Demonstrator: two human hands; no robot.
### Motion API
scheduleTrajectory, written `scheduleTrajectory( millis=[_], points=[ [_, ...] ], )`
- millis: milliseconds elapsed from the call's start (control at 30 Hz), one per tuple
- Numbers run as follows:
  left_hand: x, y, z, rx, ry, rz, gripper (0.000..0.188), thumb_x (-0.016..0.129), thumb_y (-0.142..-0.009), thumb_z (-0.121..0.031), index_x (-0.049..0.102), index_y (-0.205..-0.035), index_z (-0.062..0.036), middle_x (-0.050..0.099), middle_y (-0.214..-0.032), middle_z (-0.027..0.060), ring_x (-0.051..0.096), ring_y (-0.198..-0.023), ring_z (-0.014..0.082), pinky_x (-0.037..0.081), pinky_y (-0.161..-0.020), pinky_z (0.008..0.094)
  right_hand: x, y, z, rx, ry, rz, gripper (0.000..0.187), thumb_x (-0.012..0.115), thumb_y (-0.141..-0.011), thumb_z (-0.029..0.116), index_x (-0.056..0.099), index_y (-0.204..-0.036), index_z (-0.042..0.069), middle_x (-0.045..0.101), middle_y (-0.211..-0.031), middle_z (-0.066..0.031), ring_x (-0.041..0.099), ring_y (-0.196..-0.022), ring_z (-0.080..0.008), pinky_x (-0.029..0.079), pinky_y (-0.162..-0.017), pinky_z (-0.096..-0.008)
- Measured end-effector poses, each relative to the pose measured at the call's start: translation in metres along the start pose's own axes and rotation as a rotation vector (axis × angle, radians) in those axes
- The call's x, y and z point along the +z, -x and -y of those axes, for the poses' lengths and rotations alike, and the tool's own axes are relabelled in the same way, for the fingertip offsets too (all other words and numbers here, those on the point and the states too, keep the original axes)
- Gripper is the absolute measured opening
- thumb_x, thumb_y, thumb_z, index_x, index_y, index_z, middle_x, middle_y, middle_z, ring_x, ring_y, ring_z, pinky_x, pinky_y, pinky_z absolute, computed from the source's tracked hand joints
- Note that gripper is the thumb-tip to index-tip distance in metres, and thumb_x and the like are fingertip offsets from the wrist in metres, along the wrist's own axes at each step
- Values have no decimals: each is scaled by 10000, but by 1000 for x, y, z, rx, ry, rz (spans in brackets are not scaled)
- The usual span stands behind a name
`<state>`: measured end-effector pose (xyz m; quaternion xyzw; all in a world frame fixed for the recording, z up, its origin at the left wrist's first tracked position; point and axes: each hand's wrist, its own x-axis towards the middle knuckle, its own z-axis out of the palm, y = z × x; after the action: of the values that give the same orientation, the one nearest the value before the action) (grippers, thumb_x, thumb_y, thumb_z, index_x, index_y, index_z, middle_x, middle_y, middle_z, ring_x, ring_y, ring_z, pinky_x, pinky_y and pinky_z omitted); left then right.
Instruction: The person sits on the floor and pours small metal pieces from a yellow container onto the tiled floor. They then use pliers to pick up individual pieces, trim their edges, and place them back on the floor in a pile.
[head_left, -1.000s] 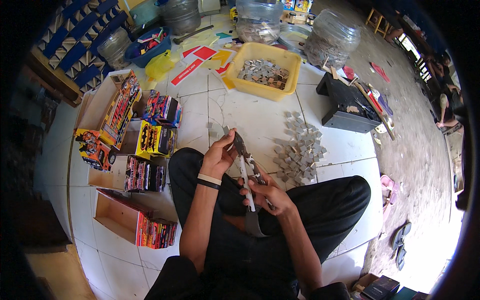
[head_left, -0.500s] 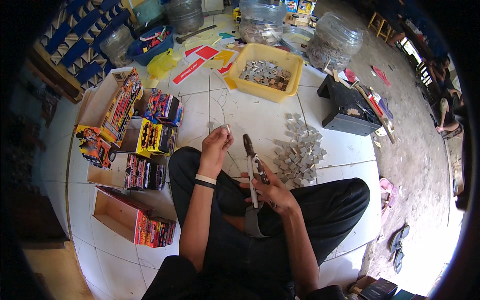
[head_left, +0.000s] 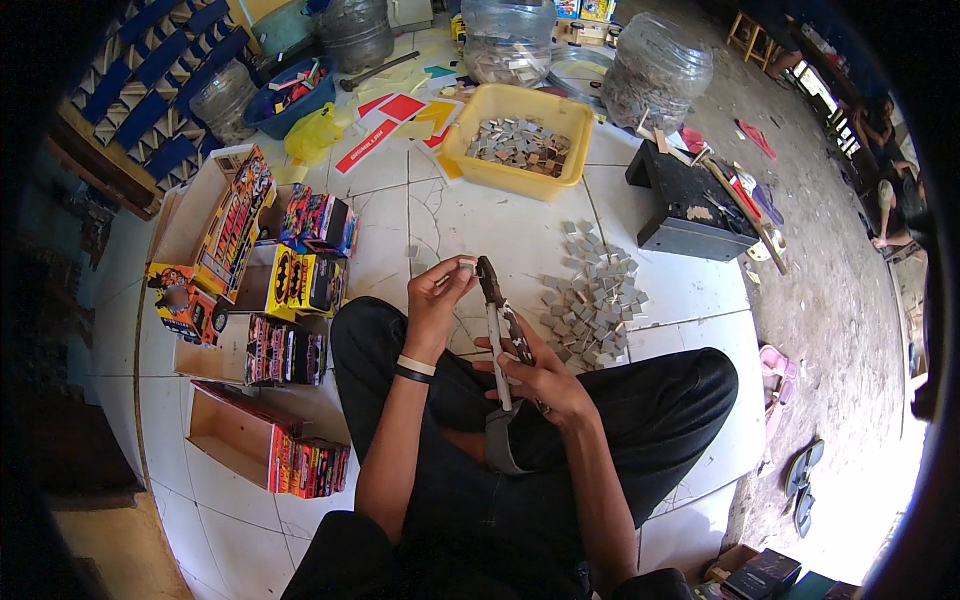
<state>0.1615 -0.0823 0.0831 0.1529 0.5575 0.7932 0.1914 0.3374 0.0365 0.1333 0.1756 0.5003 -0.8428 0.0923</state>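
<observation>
Between the fingertips of my left hand (head_left: 437,308) is pinched a small grey square piece (head_left: 466,265). It meets the dark jaws of a pair of pliers (head_left: 492,318), or comes very close to them. My right hand (head_left: 545,382) is wrapped round the pliers' two long handles, one pale and one dark and patchy, with the jaws pointing away from me. To the right, a loose heap of similar grey squares (head_left: 600,305) lies on the white tiles. One lone grey square (head_left: 413,252) rests beyond my left hand.
A yellow tub (head_left: 455,150) holding many small squares stands ahead. Printed toy-truck boxes (head_left: 300,350) line the left side. A black stand (head_left: 690,230) carries scraps at the right. Clear plastic jars (head_left: 657,70), a blue basin (head_left: 300,118) and coloured sheets (head_left: 370,143) lie farther back.
My left hand has moved right, bringing the grey square up to the pliers' jaws. My right hand keeps its hold on the pliers. The view has shifted slightly.
</observation>
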Motion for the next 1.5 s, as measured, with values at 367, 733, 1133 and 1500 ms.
scheduleTrajectory(
  millis=[367, 733, 1133, 1500],
  points=[
    [1, 1, 2, 1, 18, -9, 215, 681, -995, -85, 721, -1181, 14, 719, -1135, 76, 681, -1043, 158, 592, -983, 334, 0, 1, 2, -6, 28, 3, 743, 587, -1033, 140, 183, -1654, 204, 568, -1445, -153, 641, -1203, -286, 576, -897, -452],
    [1, 1, -2, -11, 56, -12, 237, 689, -983, -52, 722, -1210, 11, 732, -1135, 76, 681, -1040, 134, 591, -979, 311, 0, -1, 0, -17, 34, 7, 769, 582, -1018, 110, 171, -1659, 217, 591, -1391, -142, 635, -1163, -250, 565, -871, -425],
    [-1, 2, -5, 7, 31, 11, 225, 700, -987, -114, 731, -1184, -9, 709, -1169, 39, 664, -1063, 133, 566, -991, 314, 12, -26, -42, 76, 186, -126, 217, 752, -936, 210, 647, -1004, 32, 647, -797, -47, 629, -691, -142, 520, -643, -300],
    [-6, 0, -2, 35, -75, 4, 214, 672, -1003, -83, 723, -1188, 10, 711, -1126, 34, 647, -1070, 118, 525, -1023, 291, 17, -30, -46, -233, 640, -374, 266, 754, -903, 211, 601, -845, 2, 648, -667, -154, 652, -594, -329, 501, -585, -439]
  ],
)
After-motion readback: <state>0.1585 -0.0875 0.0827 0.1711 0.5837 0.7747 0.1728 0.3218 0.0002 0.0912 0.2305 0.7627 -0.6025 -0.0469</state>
